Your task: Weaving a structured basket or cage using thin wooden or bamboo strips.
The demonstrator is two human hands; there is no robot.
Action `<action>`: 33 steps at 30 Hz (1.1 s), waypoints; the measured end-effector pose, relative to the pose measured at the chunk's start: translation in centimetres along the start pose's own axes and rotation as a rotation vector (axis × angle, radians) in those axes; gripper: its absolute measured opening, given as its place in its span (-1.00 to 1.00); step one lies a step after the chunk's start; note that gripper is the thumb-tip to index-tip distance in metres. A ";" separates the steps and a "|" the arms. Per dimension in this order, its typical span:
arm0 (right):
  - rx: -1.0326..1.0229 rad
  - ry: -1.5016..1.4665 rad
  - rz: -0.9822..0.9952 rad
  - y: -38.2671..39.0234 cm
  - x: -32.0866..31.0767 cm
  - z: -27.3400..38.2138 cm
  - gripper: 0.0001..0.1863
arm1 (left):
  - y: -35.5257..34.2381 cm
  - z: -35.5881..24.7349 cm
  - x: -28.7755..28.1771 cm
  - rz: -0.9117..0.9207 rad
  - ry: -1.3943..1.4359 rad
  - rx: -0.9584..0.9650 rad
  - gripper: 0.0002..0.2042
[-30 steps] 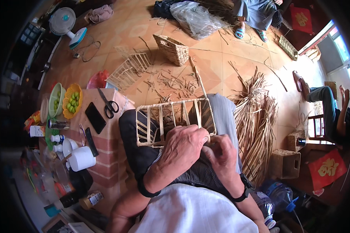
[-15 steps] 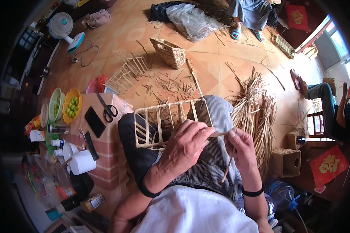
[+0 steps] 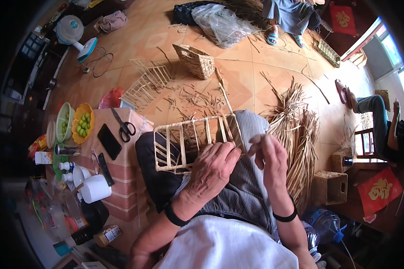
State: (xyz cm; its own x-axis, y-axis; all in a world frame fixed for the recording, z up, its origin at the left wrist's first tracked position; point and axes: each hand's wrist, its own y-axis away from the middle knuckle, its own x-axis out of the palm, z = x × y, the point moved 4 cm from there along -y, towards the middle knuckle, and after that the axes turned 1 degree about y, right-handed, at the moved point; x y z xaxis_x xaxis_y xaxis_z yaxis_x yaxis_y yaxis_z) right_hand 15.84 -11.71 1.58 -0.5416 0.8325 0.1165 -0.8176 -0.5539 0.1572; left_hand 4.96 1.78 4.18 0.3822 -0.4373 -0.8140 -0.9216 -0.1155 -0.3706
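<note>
A pale, open-slatted woven frame [image 3: 169, 148] rests tilted across my lap, with a long strip rising from its upper right corner. My left hand [image 3: 211, 170] is closed over the frame's near right side, hiding what its fingertips grip. Just right of it my right hand [image 3: 270, 157] is raised, fingers bent and slightly apart, with nothing clearly visible between them. Beneath both hands lies my striped trouser leg [image 3: 251, 127].
At left, a cloth-covered table [image 3: 121, 179] holds scissors [image 3: 125, 127], a phone [image 3: 109, 140] and bowls of green fruit. Ahead lie a woven basket [image 3: 195, 60], another slatted frame and scraps. Straw bundles [image 3: 300, 139] lie right, near two seated people [image 3: 372, 107].
The strip that my right hand held taut half a second ago is no longer clearly seen there. That hand has risen and loosened its fingers; my left hand has shifted slightly left.
</note>
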 end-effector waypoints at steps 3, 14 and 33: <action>-0.220 0.159 0.007 2.7 0.6 -1.2 -0.90 | -0.4 -0.1 0.2 0.048 0.066 -0.042 -0.87; 0.014 0.317 0.098 5.3 -0.1 -2.7 -0.83 | -0.9 0.6 -0.1 0.107 0.243 -0.128 -0.89; -0.072 -0.049 0.137 -2.7 1.2 1.9 -0.76 | 0.4 -0.1 0.6 -0.091 -0.049 0.039 -0.75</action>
State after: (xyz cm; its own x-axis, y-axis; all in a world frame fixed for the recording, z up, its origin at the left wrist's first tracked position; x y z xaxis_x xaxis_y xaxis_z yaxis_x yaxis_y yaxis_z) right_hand 17.75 -9.21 3.19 -0.6400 0.7470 0.1801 -0.7497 -0.6584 0.0664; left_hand 4.82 1.44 3.60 0.4684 -0.3819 -0.7967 -0.8797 -0.1176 -0.4608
